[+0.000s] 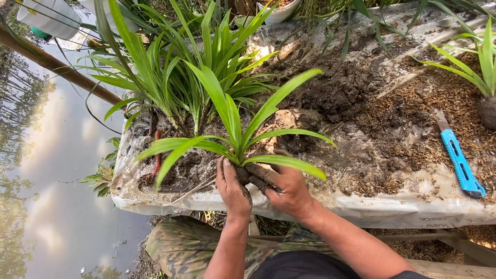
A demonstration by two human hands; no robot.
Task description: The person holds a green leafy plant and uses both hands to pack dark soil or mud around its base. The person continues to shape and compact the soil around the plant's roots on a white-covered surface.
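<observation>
A small green plant (pixel 235 137) with long strap leaves stands upright over the front edge of a muddy white tray (pixel 361 209). My left hand (pixel 232 188) and my right hand (pixel 287 188) are both cupped around the dark mud ball (pixel 247 175) at its roots. Both hands are smeared with mud. The root ball is mostly hidden by my fingers.
A clump of similar plants (pixel 175 72) stands at the tray's back left, beside a heap of dark soil (pixel 336 90) and brown husk litter. A blue utility knife (pixel 460 163) lies at the right, near another potted plant (pixel 485 77). Still water (pixel 51 170) lies to the left.
</observation>
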